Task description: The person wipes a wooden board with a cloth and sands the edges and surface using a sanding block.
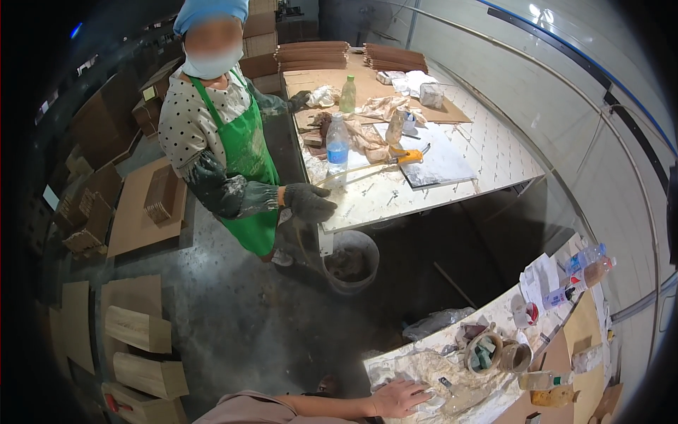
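Observation:
At the lower edge, my left hand (399, 400) lies palm down with its fingers stretched out on a dusty, whitish cloth (487, 392) that covers part of the workbench. My bare forearm reaches in from the lower left. Close to the hand, a small dark piece (445, 382) rests on the cloth. Farther right, a round tub (469, 359) holds several green blocks, and an open jar (517, 357) stands beside it. My right hand is out of view.
A person in a green apron (247, 159) and dark gloves stands by a white table (367, 208) bearing bottles, rags and an orange-handled tool (408, 155). Under its corner is a bucket (351, 272). Cardboard and wooden panels (141, 328) lie on the left; bottles (590, 268) stand on my bench.

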The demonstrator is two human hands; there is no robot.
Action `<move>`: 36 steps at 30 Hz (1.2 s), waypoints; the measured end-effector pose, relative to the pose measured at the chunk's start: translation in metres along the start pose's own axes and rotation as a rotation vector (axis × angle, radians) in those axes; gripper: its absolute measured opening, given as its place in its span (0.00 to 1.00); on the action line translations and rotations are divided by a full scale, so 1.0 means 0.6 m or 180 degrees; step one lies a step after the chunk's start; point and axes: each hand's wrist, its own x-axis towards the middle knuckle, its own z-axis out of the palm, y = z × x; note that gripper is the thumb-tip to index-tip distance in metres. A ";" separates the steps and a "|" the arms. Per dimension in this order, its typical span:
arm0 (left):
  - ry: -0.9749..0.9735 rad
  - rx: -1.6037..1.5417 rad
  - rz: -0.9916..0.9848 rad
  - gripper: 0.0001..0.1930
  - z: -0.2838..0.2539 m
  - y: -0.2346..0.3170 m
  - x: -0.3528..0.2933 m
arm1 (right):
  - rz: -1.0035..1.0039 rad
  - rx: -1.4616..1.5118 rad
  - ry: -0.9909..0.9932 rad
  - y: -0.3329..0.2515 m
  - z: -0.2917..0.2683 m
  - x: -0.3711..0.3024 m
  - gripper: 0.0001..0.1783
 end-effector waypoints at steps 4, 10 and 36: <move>-0.0009 0.0021 -0.0011 0.30 -0.005 0.002 0.001 | 0.0080 0.0091 -0.0091 -0.003 -0.005 -0.002 0.38; 0.0033 -0.0019 -0.0006 0.30 -0.001 0.002 0.000 | 0.0192 0.0255 -0.0229 -0.010 -0.012 -0.007 0.39; 0.0047 0.0007 -0.0018 0.31 -0.002 -0.001 -0.004 | 0.1125 0.1266 -0.1318 -0.033 -0.115 -0.062 0.42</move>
